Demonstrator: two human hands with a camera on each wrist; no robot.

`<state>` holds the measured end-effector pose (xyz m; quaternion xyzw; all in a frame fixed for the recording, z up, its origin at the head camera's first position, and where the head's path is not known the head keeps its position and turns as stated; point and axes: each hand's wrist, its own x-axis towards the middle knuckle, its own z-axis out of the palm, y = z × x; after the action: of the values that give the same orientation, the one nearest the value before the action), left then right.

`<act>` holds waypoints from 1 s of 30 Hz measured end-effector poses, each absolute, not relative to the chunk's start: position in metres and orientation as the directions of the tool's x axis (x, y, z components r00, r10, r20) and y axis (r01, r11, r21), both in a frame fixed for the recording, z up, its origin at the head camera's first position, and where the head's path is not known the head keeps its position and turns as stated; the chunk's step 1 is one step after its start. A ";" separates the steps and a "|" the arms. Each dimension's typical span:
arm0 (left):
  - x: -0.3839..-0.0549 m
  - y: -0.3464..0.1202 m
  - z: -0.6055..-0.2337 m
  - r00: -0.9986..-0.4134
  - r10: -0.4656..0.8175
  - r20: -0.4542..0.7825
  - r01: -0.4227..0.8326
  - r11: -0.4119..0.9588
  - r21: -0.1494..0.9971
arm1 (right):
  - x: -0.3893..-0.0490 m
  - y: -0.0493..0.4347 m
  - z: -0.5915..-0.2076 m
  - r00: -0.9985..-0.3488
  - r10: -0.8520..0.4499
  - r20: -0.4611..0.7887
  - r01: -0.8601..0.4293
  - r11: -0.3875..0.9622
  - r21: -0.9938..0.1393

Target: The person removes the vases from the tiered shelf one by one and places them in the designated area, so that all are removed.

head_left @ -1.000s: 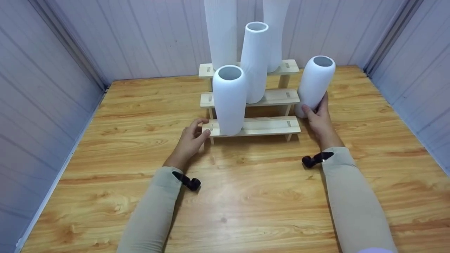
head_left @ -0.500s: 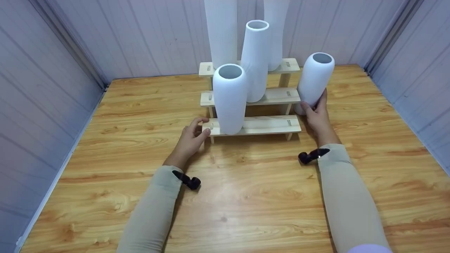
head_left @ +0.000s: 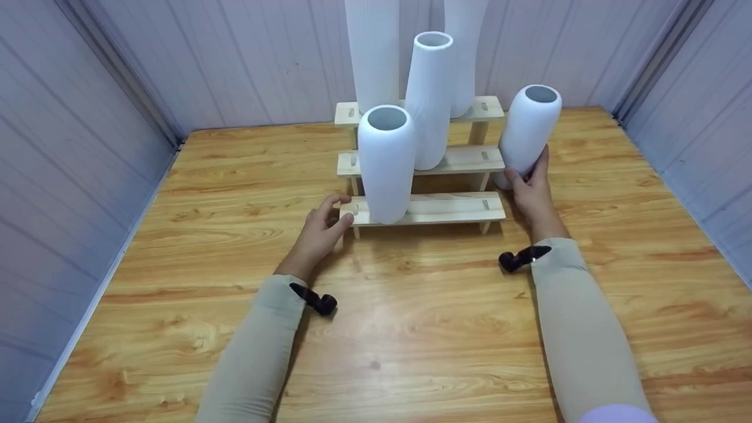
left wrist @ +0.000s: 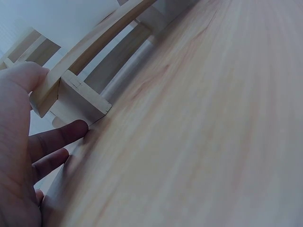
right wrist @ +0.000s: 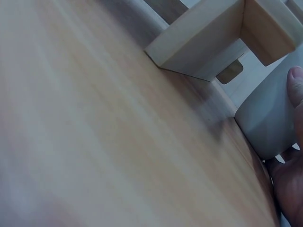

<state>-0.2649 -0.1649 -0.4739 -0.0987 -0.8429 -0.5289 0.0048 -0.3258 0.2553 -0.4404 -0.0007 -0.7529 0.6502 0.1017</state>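
Across the table (head_left: 376,352), the vase (head_left: 526,132) my right hand (head_left: 534,197) grips could bump the rack (head_left: 455,208) my left hand (head_left: 317,238) pinches, toppling others (head_left: 386,170).

Rear vases (head_left: 374,59) cropped above, right fingers (head_left: 541,160) partly hidden

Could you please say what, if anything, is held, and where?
The right hand grips a white vase by its lower part; the left hand touches the end of the wooden stand.

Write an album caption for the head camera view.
Left hand touching a three-tier wooden stand with four white vases; right hand gripping a fifth vase beside it.
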 end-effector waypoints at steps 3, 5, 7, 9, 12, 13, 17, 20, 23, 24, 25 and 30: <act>-0.264 -0.166 -0.474 -0.980 0.162 0.115 0.174 0.414 0.893 | -0.329 0.255 -0.442 -0.977 0.126 0.173 -0.153 0.153 -0.976; -0.264 -0.166 -0.474 -0.979 0.165 0.117 0.176 0.411 0.894 | -0.333 0.256 -0.446 -0.972 0.125 0.198 -0.177 0.157 -0.971; -0.263 -0.166 -0.473 -0.980 0.163 0.117 0.175 0.410 0.895 | -0.339 0.258 -0.451 -0.967 0.130 0.221 -0.197 0.177 -0.964; -0.261 -0.167 -0.473 -0.981 0.159 0.112 0.170 0.417 0.893 | -0.344 0.260 -0.458 -0.964 0.136 0.229 -0.198 0.210 -0.957; -0.259 -0.167 -0.473 -0.983 0.149 0.107 0.162 0.430 0.888 | -0.350 0.262 -0.465 -0.964 0.144 0.225 -0.181 0.266 -0.947; -0.259 -0.168 -0.472 -0.983 0.149 0.107 0.162 0.432 0.887 | -0.350 0.262 -0.466 -0.964 0.147 0.220 -0.172 0.281 -0.944; -0.259 -0.166 -0.472 -0.981 0.157 0.118 0.174 0.424 0.889 | -0.350 0.263 -0.466 -0.963 0.155 0.222 -0.171 0.289 -0.942; -0.258 -0.165 -0.472 -0.979 0.160 0.123 0.180 0.413 0.893 | -0.349 0.264 -0.464 -0.964 0.157 0.216 -0.163 0.294 -0.942; -0.258 -0.165 -0.472 -0.980 0.154 0.124 0.178 0.414 0.893 | -0.349 0.265 -0.463 -0.968 0.154 0.197 -0.141 0.315 -0.939; -0.258 -0.165 -0.472 -0.981 0.152 0.122 0.175 0.418 0.891 | -0.349 0.265 -0.463 -0.970 0.154 0.189 -0.135 0.310 -0.941; -0.259 -0.165 -0.472 -0.981 0.151 0.118 0.173 0.422 0.890 | -0.349 0.265 -0.463 -0.970 0.155 0.188 -0.136 0.296 -0.946; -0.260 -0.166 -0.473 -0.984 0.146 0.104 0.158 0.427 0.890 | -0.343 0.262 -0.446 -0.963 0.210 0.166 -0.149 0.098 -0.984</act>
<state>-0.2597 -0.1659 -0.4733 -0.0899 -0.8447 -0.5276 0.0057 -0.3432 0.2617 -0.4461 -0.0211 -0.7287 0.6713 0.1337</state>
